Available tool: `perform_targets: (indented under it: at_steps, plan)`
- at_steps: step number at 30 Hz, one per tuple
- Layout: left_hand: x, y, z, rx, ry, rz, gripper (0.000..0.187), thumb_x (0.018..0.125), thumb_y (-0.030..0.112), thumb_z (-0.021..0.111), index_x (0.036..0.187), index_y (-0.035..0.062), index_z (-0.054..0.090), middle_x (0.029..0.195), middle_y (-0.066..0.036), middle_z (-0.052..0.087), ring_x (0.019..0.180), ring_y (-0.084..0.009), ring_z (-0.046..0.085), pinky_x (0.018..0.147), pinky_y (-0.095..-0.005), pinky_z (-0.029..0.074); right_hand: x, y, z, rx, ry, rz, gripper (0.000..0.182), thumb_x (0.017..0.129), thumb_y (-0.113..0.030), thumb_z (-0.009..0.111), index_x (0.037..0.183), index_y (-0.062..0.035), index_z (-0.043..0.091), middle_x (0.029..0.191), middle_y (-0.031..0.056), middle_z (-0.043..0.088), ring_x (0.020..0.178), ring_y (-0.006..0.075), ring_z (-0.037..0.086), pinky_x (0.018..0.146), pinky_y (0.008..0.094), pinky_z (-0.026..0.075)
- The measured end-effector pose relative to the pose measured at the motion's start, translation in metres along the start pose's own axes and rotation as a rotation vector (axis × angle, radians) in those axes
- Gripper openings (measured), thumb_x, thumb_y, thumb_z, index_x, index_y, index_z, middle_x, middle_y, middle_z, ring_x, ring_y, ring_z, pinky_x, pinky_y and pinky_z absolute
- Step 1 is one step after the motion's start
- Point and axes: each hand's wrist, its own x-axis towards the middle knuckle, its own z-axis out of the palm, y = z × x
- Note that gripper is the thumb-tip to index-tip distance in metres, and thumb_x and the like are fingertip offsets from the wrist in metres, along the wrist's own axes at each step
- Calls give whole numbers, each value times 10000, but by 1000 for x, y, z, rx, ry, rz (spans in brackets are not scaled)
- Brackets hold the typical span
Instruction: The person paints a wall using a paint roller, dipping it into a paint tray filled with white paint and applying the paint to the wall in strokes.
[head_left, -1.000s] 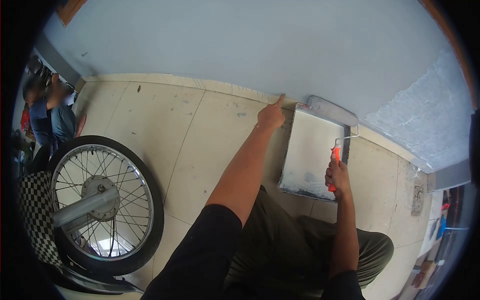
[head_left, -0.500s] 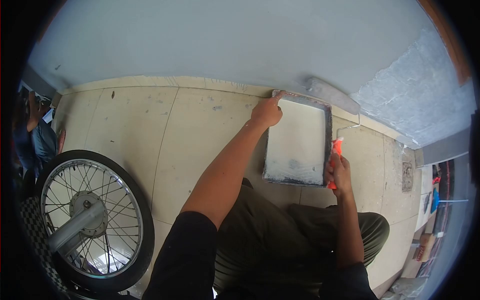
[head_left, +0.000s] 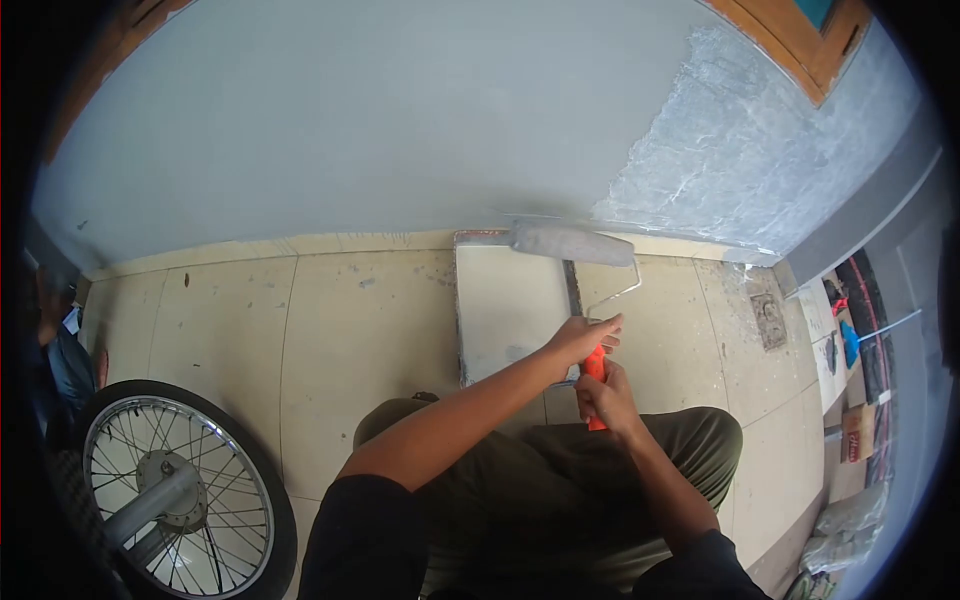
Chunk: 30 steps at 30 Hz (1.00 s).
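Observation:
My right hand (head_left: 610, 396) is wrapped round the orange handle of a paint roller (head_left: 573, 244). Just above it, my left hand (head_left: 588, 340) is at the top of the handle, with some fingers stretched out; whether it grips the handle is unclear. The roller's grey sleeve lies across the top right of the paint tray, close to the wall's foot. Pale paint fills the dark-edged paint tray (head_left: 459, 300), which rests on the tiled floor, its lower right corner partly hidden by my left forearm.
The grey wall (head_left: 380, 130) has a rough, patchy area at right. A spoked wheel (head_left: 185, 490) stands at lower left, near a seated person (head_left: 72, 365) at the far left. Boxes (head_left: 857, 433) and plastic bags (head_left: 845, 530) lie at right.
My left hand has left the tray's upper left corner and moved to the roller handle. The roller has moved left over the tray's edge. The view has shifted up and right.

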Motion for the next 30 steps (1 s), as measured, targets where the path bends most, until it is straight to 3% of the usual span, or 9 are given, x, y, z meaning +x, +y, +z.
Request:
perform_targets:
  at_steps: [3, 4, 6, 8, 11, 13, 20, 27, 30]
  plan:
    - [-33, 6, -24, -425, 73, 157, 288, 956, 81, 596, 1166, -115, 617, 1181, -184, 678, 1074, -280, 677, 981, -388, 538, 37, 30, -25, -259, -182, -343, 281, 976, -285, 554, 877, -22, 566, 639, 59, 563, 479, 159, 540, 441, 320, 464]
    - [-45, 13, -34, -531, 116, 200, 271, 957, 45, 556, 1163, -123, 608, 1180, -178, 675, 1081, -270, 672, 989, -391, 545, 38, 6, -31, -105, -307, -124, 411, 996, -396, 473, 869, -21, 585, 653, 76, 587, 503, 180, 569, 459, 326, 481]
    - [-70, 27, -51, -617, 244, 271, 273, 939, 25, 550, 1171, -108, 610, 1166, -166, 679, 991, -225, 681, 986, -392, 556, 78, -36, -59, -72, -426, 132, 642, 1016, -541, 262, 875, -17, 604, 662, 110, 613, 514, 233, 611, 466, 329, 507]
    - [-99, 25, -54, -570, 364, 281, 282, 929, 16, 547, 1180, -97, 612, 1173, -164, 677, 921, -195, 669, 933, -377, 567, 152, -28, -89, -414, -50, -71, 317, 992, -245, 379, 1066, -12, 580, 659, 114, 604, 463, 210, 591, 413, 323, 500]
    - [-129, 26, -62, -504, 533, 365, 324, 906, -7, 530, 1209, -95, 600, 1177, -186, 668, 793, -168, 639, 802, -353, 568, 236, -23, -107, -720, 126, 9, 770, 835, 12, 422, 1560, -231, 328, 796, 187, 676, 517, 230, 647, 441, 354, 547]
    - [-141, 30, -68, -495, 617, 433, 361, 895, -18, 524, 1241, -100, 585, 1173, -211, 665, 689, -147, 593, 670, -327, 524, 267, -25, -106, -778, 180, -60, 807, 826, 16, 425, 1576, -254, 293, 827, 194, 687, 524, 233, 651, 446, 358, 549]
    - [-130, 33, -85, -508, 681, 506, 370, 901, -13, 533, 1257, -105, 577, 1162, -212, 668, 659, -132, 564, 664, -313, 519, 294, -21, -107, -860, 243, -79, 891, 793, 25, 455, 1599, -286, 233, 878, 178, 714, 552, 231, 666, 468, 364, 554]
    - [-123, 33, -73, -340, 609, 517, 340, 885, -29, 530, 1208, -92, 612, 1098, -201, 686, 590, -144, 587, 570, -309, 504, 285, -37, -202, -729, 363, 39, 884, 823, -17, 446, 1610, -298, 159, 688, 130, 624, 498, 204, 599, 454, 363, 522]
    - [-129, 38, -63, -342, 580, 485, 340, 871, -35, 540, 1200, -70, 619, 1065, -175, 686, 577, -126, 555, 558, -299, 489, 241, -59, -277, -651, 600, 43, 887, 829, -41, 445, 1615, -293, 121, 658, 104, 593, 474, 194, 556, 445, 363, 495]
